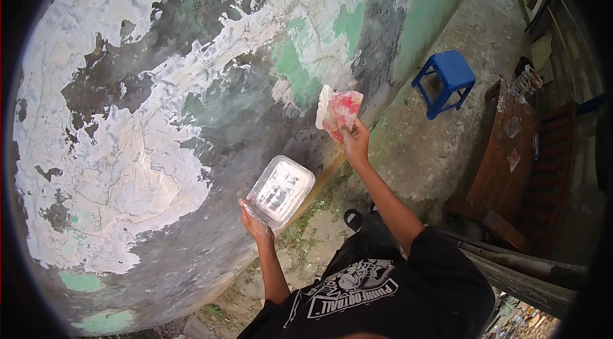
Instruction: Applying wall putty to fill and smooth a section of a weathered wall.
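Against the peeling grey, white and green wall [159,115], my right hand [355,141] pinches a flat scraper [338,111], smeared pink and white, its blade touching the plaster. My left hand [255,224] grips from below a clear plastic tray [281,190] of white filler, held tilted just beside the wall. A blue stool [447,80] stands well apart on the concrete ground [421,154], near a brown wooden bench [511,160].
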Available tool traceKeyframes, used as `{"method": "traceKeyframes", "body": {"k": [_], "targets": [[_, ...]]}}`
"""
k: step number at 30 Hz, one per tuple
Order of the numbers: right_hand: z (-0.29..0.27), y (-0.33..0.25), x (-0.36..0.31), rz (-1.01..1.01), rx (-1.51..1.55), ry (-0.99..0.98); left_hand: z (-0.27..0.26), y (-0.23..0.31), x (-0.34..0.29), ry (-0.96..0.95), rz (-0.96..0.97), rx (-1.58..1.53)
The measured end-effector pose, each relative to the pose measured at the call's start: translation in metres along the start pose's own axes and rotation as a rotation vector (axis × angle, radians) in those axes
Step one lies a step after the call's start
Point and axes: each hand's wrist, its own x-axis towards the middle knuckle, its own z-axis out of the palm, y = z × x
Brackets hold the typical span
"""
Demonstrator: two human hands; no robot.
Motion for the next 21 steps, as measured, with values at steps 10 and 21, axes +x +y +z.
{"method": "traceKeyframes", "body": {"k": [10,21], "targets": [[0.089,0.09,-0.016,-0.736,-0.491,0.071,-0.076,-0.055,-0.033,0.122,-0.169,0.105],[0.052,0.073,-0.057,-0.512,-0.395,-0.062,-0.095,-0.062,-0.069,0.226,-0.146,0.205]]}}
